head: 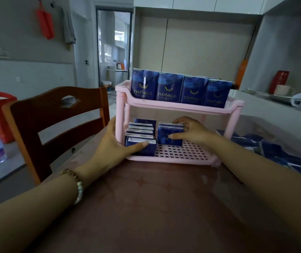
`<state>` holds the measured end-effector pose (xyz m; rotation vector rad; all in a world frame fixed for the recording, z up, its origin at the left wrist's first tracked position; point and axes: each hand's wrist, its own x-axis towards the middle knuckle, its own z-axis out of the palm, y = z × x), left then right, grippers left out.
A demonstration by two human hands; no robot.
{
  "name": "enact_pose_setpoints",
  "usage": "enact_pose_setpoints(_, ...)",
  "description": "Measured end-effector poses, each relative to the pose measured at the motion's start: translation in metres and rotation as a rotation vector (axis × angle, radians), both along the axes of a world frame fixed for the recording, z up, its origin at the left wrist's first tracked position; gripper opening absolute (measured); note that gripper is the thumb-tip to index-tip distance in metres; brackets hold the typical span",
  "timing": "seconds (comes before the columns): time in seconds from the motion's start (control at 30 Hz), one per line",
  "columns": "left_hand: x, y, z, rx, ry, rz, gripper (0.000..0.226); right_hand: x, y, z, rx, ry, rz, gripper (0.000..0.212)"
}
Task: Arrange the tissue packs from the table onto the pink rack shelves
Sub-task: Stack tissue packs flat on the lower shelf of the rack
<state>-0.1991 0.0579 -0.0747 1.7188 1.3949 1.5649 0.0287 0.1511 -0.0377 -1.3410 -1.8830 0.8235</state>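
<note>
Pink plastic two-tier rack [179, 106] is standing at 12 o'clock on the glossy brown table [146, 207]. Four dark blue upright tissue packs [180, 90] are filling its top shelf.

On the lower shelf, a row of blue packs [140, 132] is sitting at the 9 o'clock end. Left hand [109, 143] is spread wide, thumb pressing the front pack, fingers lying outside the rack's left post.

Right hand [191, 132] is pinching a small bundle of blue packs [169, 136] at mid-shelf, thumb on the front face, fingers over the top; the bundle is just beside the row, at its 3 o'clock.

Loose blue packs [273, 150] are lying on the table at 3 o'clock, beyond the right forearm. Brown wooden chair [55, 121] is standing at 9 o'clock.
</note>
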Motion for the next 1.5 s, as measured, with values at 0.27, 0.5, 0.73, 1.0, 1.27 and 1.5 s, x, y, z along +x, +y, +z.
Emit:
enact_pose_setpoints(0.27,0.002,0.002,-0.002,0.005,-0.038,-0.101,0.061,-0.012,0.030,-0.007,-0.084,0.004,-0.001,0.058)
enact_pose_setpoints(0.5,-0.001,0.004,-0.004,-0.013,-0.046,-0.134,0.058,-0.014,0.037,-0.002,-0.094,-0.082,0.075,0.063)
enact_pose_setpoints(0.73,-0.001,0.004,-0.004,-0.027,-0.052,-0.133,0.059,-0.011,0.033,-0.010,0.025,-0.155,0.041,0.070)
enact_pose_setpoints(1.0,0.001,-0.002,0.000,-0.013,-0.063,-0.096,0.063,-0.012,0.010,-0.005,0.078,-0.129,0.027,0.070)
enact_pose_setpoints(1.27,0.001,-0.035,0.010,-0.071,0.078,-0.066,0.090,0.004,-0.080,0.011,0.116,-0.169,0.178,0.066)
enact_pose_setpoints(1.5,0.008,-0.101,0.014,-0.156,0.325,0.022,0.107,0.065,-0.158,0.018,0.119,-0.213,0.191,0.062)
